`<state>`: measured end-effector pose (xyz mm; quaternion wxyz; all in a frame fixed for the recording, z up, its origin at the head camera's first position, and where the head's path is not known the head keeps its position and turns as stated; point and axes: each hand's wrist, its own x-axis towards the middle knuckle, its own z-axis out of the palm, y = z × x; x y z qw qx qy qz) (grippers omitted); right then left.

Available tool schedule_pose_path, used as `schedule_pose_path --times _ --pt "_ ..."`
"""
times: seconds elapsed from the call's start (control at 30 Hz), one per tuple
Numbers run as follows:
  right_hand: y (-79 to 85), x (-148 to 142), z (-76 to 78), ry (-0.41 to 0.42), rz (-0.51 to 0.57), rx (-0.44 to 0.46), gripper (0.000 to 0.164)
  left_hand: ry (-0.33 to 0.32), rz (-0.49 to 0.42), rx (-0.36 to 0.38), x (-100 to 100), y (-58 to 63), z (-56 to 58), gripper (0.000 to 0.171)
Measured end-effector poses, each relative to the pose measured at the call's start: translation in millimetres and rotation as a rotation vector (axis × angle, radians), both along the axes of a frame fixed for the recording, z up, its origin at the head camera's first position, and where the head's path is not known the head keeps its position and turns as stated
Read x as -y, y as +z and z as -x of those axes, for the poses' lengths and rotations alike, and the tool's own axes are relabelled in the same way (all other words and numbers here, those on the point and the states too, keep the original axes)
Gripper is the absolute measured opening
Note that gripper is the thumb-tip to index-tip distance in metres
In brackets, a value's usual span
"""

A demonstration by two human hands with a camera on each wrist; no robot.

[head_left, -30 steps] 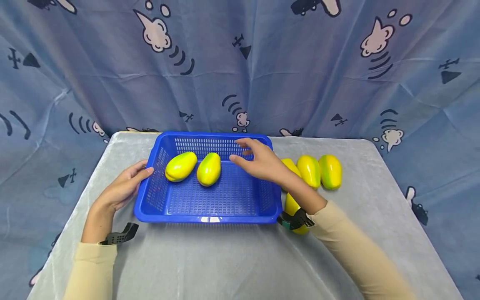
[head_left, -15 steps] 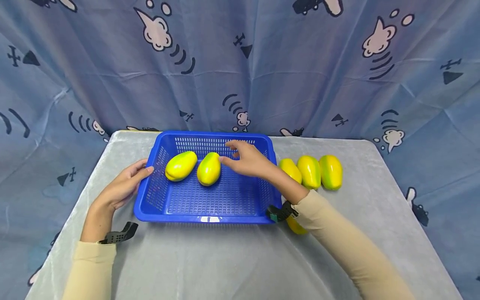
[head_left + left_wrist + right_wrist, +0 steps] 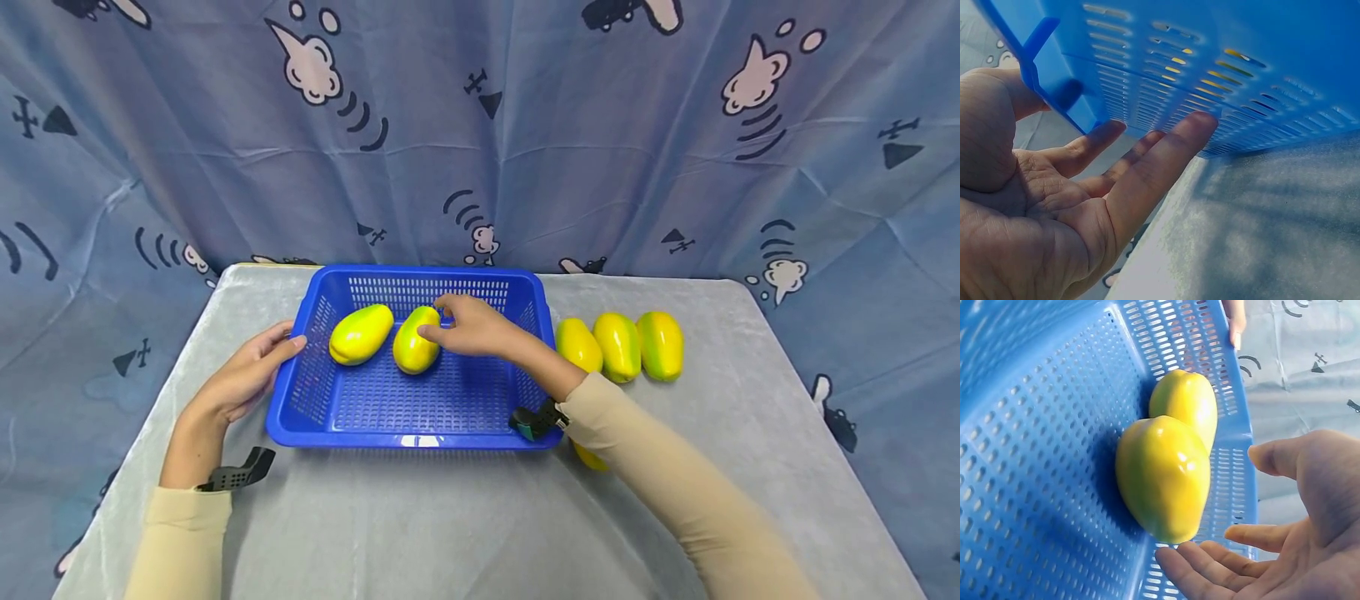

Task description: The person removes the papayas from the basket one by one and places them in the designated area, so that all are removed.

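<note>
Beside the basket (image 3: 480,441) lie yellow fruits (image 3: 619,347); left fingers (image 3: 1166,156) pinch it, right fingers (image 3: 1188,572) wide

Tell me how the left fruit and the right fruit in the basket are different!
In the head view, the left fruit slants more, while the right fruit lies straighter. The right hand is beside the right fruit; the left fruit is farther from it. The left fruit lies nearer the left end of the basket than the right fruit does. Both are shiny, yellow and green.
</note>
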<state>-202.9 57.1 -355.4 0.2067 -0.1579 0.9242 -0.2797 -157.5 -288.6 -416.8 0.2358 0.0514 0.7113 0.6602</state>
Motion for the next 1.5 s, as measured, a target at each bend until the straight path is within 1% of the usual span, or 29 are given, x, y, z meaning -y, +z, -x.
schedule_pose_path --times 0.1,0.2,0.33,0.53,0.67,0.77,0.9,1.0,1.2,1.37,1.5 --pt "-4.6 6.0 0.9 0.018 -0.02 0.001 0.065 0.006 -0.001 0.003 1.3 0.2 -0.5 0.064" --pt "-8.7 10.7 2.3 0.02 -0.015 0.022 0.069 0.01 -0.005 0.008 3.1 -0.2 -1.0 0.06" --pt "-14.1 14.4 5.1 -0.016 0.0 0.047 0.072 0.011 -0.002 0.009 3.6 -0.5 -0.9 0.059" --pt "-20.6 15.6 8.9 -0.075 -0.007 0.077 0.07 0.006 -0.001 0.005 -1.6 -2.1 1.7 0.06" --pt "-24.3 16.8 9.1 -0.096 0.013 0.12 0.074 0.007 -0.013 0.011 -3.3 -3.7 2.4 0.059" --pt "-26.3 19.4 9.2 -0.092 0.031 0.134 0.075 0.01 -0.016 0.012 -2.3 -3.6 1.7 0.058" --pt "-29.8 22.0 10.4 -0.059 0.017 0.111 0.07 0.006 -0.012 0.009 -0.8 -2.6 1.2 0.061" --pt "-32.9 22.7 11.5 -0.046 0.018 0.113 0.07 0.007 -0.007 0.008 -0.5 -2.2 1.1 0.062" --pt "-34.8 23.6 11.6 -0.063 0.045 0.147 0.068 0.009 0.011 0.001 -1.2 -3.0 1.1 0.064" --pt "-32.7 23.6 11.7 -0.069 0.055 0.163 0.068 0.003 0.024 -0.006 -1.7 -2.6 2.5 0.065" --pt "-31.9 24.6 12.7 -0.066 0.058 0.172 0.068 0.006 0.016 -0.004 -0.3 -2.8 2.3 0.065"
